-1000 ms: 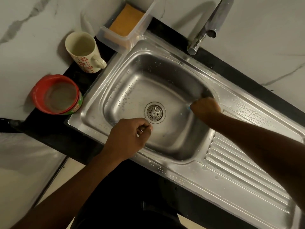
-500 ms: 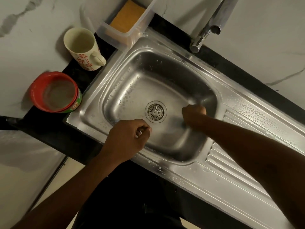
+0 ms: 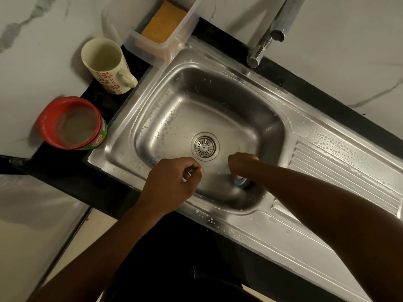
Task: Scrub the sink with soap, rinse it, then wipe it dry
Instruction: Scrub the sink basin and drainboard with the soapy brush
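**Head view, scrubbing stage.** The right hand (image 3: 242, 163) reaches down into the sink (image 3: 218, 216), knuckles up, bearing a blue scrubber (image 3: 239, 182) against the basin floor. Its fingers are hidden, so the grasp is judged closed round the scrubber, of which only an edge shows beneath the wrist. The drain (image 3: 205, 146) lies just beyond and left of this grip, apart from it. The left hand (image 3: 174, 182) sits left of the grip over the near rim, fingers curled into a fist with nothing seen inside. Contact with the rim cannot be told, and the hand is probably kept out of the stroke's path.

Suds and droplets dot the basin wall opposite the grip and the drainboard (image 3: 349, 182) to its right, suggesting soap is spread and rinsing not begun. The tap (image 3: 268, 38) stands well beyond the grip, with no water running. Far left of the grip, off the steel, stand a mug (image 3: 104, 64), a red tub (image 3: 72, 123) and a box (image 3: 144, 46) holding a sponge (image 3: 163, 22), likely parked clear of splashes.
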Action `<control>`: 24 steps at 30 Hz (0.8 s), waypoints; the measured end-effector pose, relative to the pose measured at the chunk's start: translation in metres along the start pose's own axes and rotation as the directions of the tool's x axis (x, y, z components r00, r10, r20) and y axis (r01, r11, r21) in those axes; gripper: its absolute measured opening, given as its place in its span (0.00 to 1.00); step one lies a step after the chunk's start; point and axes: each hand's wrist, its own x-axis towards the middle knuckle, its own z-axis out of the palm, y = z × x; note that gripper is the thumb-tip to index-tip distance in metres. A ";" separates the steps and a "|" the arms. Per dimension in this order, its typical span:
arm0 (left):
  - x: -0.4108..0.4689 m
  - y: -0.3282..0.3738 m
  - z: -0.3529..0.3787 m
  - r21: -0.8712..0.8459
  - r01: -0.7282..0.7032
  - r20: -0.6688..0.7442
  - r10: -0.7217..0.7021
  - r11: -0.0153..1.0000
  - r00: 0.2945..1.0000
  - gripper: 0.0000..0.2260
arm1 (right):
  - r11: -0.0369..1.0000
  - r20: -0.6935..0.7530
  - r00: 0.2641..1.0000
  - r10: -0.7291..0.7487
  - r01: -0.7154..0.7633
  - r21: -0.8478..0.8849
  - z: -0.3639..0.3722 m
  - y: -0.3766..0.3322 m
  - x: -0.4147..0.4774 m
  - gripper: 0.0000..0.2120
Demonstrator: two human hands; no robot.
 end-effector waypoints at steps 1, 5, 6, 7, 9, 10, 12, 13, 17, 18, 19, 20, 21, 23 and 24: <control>0.000 0.001 0.000 0.000 -0.001 0.000 0.001 1.000 1.000 0.07 | 1.000 0.115 0.993 -0.016 0.013 0.023 0.001 -0.003 0.001 0.08; -0.005 -0.001 0.000 -0.005 -0.007 0.018 0.007 1.000 1.000 0.07 | 0.999 0.506 0.861 0.046 -0.041 -0.022 -0.009 -0.005 -0.004 0.22; -0.006 -0.001 -0.001 -0.013 0.001 0.023 -0.001 1.000 1.000 0.08 | 0.997 0.565 0.823 0.063 -0.027 -0.073 -0.018 0.000 -0.006 0.23; -0.007 -0.001 -0.002 -0.019 0.010 0.025 -0.009 1.000 1.000 0.09 | 0.990 0.587 0.803 0.102 -0.027 -0.136 -0.028 0.009 -0.005 0.24; -0.008 -0.001 -0.003 -0.011 0.013 0.020 -0.013 1.000 1.000 0.09 | 0.976 0.515 0.842 0.158 -0.053 -0.212 -0.053 0.028 -0.005 0.23; -0.008 -0.001 -0.003 0.000 0.009 0.018 -0.009 1.000 1.000 0.09 | 0.976 0.395 0.908 0.143 -0.064 -0.207 -0.064 0.038 -0.009 0.20; -0.009 -0.001 -0.004 0.005 0.008 0.017 -0.008 1.000 1.000 0.08 | 0.971 -0.009 0.990 0.139 -0.138 -0.197 -0.076 0.055 -0.016 0.07; -0.009 -0.001 -0.005 -0.001 0.010 0.016 -0.010 1.000 1.000 0.08 | 0.961 -0.214 0.964 0.157 -0.199 -0.194 -0.076 0.061 -0.019 0.08; -0.010 -0.003 -0.008 -0.012 0.011 0.009 -0.011 1.000 1.000 0.09 | 0.989 -0.232 0.969 0.086 -0.110 -0.094 -0.049 0.051 -0.022 0.11; -0.010 -0.003 -0.008 -0.016 0.008 0.009 -0.008 1.000 1.000 0.08 | 0.996 -0.090 0.995 0.030 -0.036 -0.075 -0.039 0.042 -0.021 0.06; -0.010 -0.004 -0.009 -0.020 0.005 0.008 -0.005 1.000 1.000 0.08 | 0.998 0.080 0.997 0.000 0.006 -0.065 -0.031 0.029 -0.019 0.06; -0.010 -0.005 -0.009 -0.024 0.003 0.008 -0.003 1.000 1.000 0.08 | 0.997 0.240 0.971 0.000 0.019 -0.076 -0.025 0.015 -0.017 0.12; -0.010 -0.005 -0.010 -0.025 0.000 0.009 0.000 1.000 1.000 0.08 | 0.997 0.386 0.923 -0.003 0.034 -0.072 -0.019 0.004 -0.013 0.16; -0.011 -0.005 -0.010 -0.024 -0.005 0.013 0.005 1.000 1.000 0.07 | 0.996 0.567 0.824 0.021 0.033 -0.084 -0.021 -0.004 -0.009 0.21; -0.011 -0.004 -0.010 -0.019 -0.006 0.013 0.006 1.000 1.000 0.07 | 0.991 0.605 0.794 0.057 0.027 -0.129 -0.029 0.000 -0.007 0.22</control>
